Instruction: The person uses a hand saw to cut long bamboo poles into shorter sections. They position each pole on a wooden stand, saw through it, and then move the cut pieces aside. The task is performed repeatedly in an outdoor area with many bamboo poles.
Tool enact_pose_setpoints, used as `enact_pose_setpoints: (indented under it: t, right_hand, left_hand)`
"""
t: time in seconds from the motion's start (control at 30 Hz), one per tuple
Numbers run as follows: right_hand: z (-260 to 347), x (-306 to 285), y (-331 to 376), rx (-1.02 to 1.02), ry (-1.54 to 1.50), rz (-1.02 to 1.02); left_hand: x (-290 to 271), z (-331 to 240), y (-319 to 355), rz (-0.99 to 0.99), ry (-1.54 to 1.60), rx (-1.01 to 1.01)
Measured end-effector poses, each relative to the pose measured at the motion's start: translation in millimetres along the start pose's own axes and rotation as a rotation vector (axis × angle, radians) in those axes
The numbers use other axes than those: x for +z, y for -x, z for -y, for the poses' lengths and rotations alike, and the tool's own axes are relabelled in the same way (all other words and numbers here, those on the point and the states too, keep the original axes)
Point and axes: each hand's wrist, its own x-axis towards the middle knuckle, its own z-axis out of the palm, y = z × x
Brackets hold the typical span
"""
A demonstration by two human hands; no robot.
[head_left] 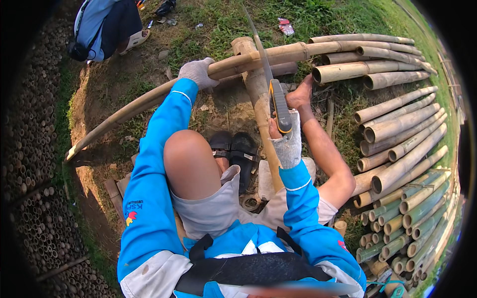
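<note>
A long, curved bamboo pole [134,103] lies across a thicker bamboo support [257,92]. My left hand [197,73], in a pale knitted glove, is closed around the pole left of the support. My right hand [288,146], also gloved with some bare fingertips showing, grips the grey and yellow handle of a handsaw [281,110]. The saw's narrow blade crosses the pole near the support and points away from me. Whether its teeth have entered the bamboo cannot be made out. My bare right foot [301,94] is just below the pole, right of the blade.
Stacked bamboo poles [397,126] lie to the right, with greener ones [422,208] nearer me. Many cut bamboo ends [37,99] fill the left side. Another person [107,30] is at the upper left. Black sandals [243,154] sit between my legs.
</note>
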Motion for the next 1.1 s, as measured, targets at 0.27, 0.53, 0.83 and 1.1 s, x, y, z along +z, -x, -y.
enact_pose_setpoints:
  t: [0.27, 0.53, 0.83, 1.1]
  right_hand:
    - [-3, 2, 3, -0.056, 0.123, 0.052]
    - [14, 9, -10, 0.055, 0.166, 0.038]
    - [18, -57, 94, -0.352, 0.467, 0.088]
    - [1, 33, -110, -0.27, 0.247, 0.165]
  left_hand:
    - [5, -2, -2, -0.047, -0.011, 0.02]
    - [0, -4, -8, -0.009, 0.042, 0.024]
    - [8, 4, -21, -0.062, -0.014, 0.071]
    - [4, 3, -21, -0.03, -0.011, 0.046]
